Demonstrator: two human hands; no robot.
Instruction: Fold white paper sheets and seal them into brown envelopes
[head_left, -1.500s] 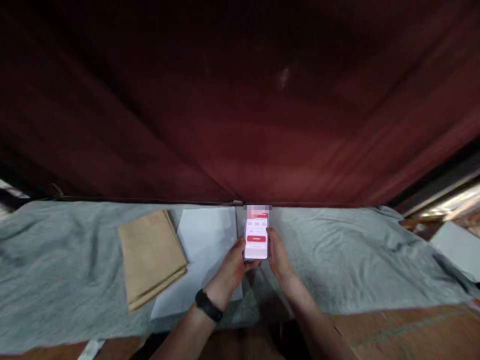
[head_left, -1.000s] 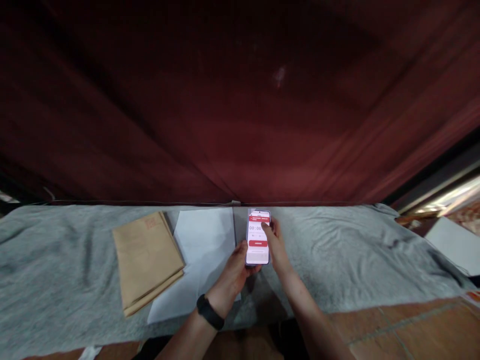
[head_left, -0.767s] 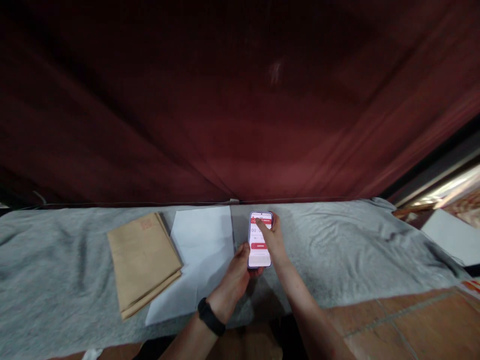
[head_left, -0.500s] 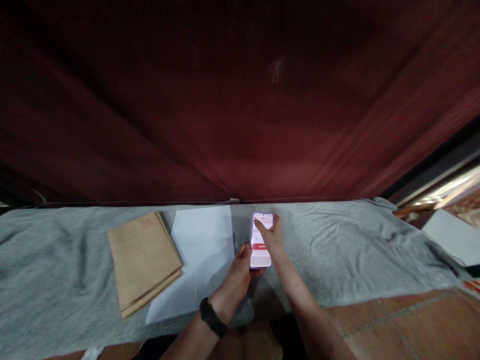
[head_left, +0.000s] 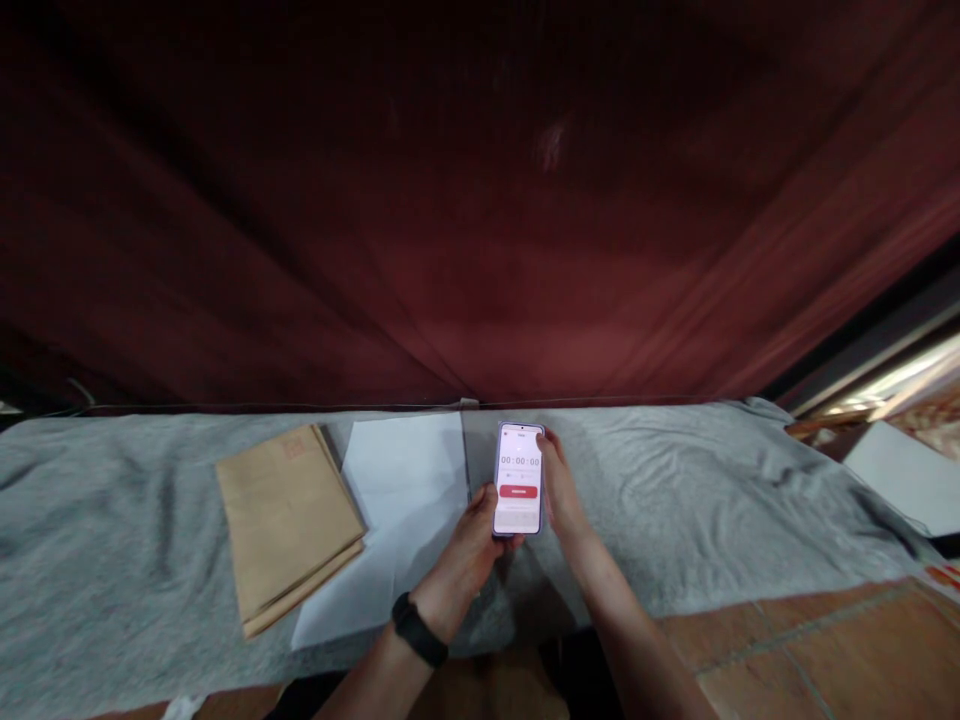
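Note:
A smartphone [head_left: 518,512] with a lit screen is held upright over the grey cloth, its display reading 00:00:00 above a red button. My left hand [head_left: 475,535] is closed round the phone's lower left side, thumb at the edge and fingertips showing beneath it. A dark band circles that wrist. At the phone's upper right edge my right hand [head_left: 559,487] grips the side, its thumb at the screen's top right corner. The rest of its fingers are hidden behind the phone. Left of the hands lie white paper sheets [head_left: 409,480] and a stack of brown envelopes [head_left: 289,525].
A grey cloth [head_left: 697,500] covers the low surface in front of me. Behind it rises a dark red wall-like panel [head_left: 480,260]. A white flat object [head_left: 904,475] lies at the far right. Terracotta floor tiles [head_left: 847,650] show at the lower right.
My right thumb has moved from the screen's upper left to its top right corner, uncovering the timer digits. The phone and both hands have shifted slightly left.

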